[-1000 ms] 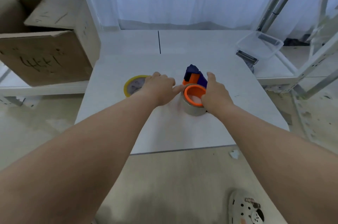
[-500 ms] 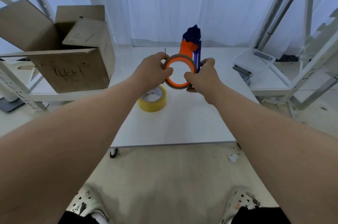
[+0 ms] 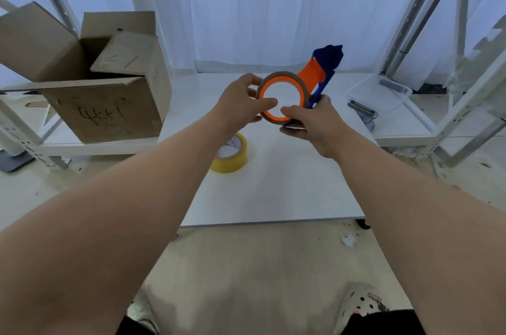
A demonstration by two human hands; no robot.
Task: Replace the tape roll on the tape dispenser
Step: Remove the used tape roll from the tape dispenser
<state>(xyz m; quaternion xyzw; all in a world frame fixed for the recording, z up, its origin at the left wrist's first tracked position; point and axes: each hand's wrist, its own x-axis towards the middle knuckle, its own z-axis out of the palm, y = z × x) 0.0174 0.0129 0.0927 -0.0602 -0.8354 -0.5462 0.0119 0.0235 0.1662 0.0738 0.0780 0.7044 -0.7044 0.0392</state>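
I hold the blue and orange tape dispenser [image 3: 319, 71] up in the air above the white table [image 3: 273, 192]. A thin brownish tape roll [image 3: 278, 77] sits around its orange hub. My left hand [image 3: 241, 102] pinches the roll's left rim, thumb across the front. My right hand [image 3: 315, 123] grips the dispenser's blue frame from below and right, thumb on the hub's lower edge. A yellow tape roll [image 3: 232, 155] lies flat on the table under my left forearm, partly hidden by it.
An open cardboard box [image 3: 104, 99] stands on the low shelf at left. A clear plastic tray [image 3: 380, 92] rests on the shelf at right, with a metal rack frame [image 3: 465, 104] around it. My shoes show at the bottom edge.
The dispenser came off the table and was raised in both hands. Since half a second ago it has tilted to the right, and my thumbs have shifted onto the roll's front.
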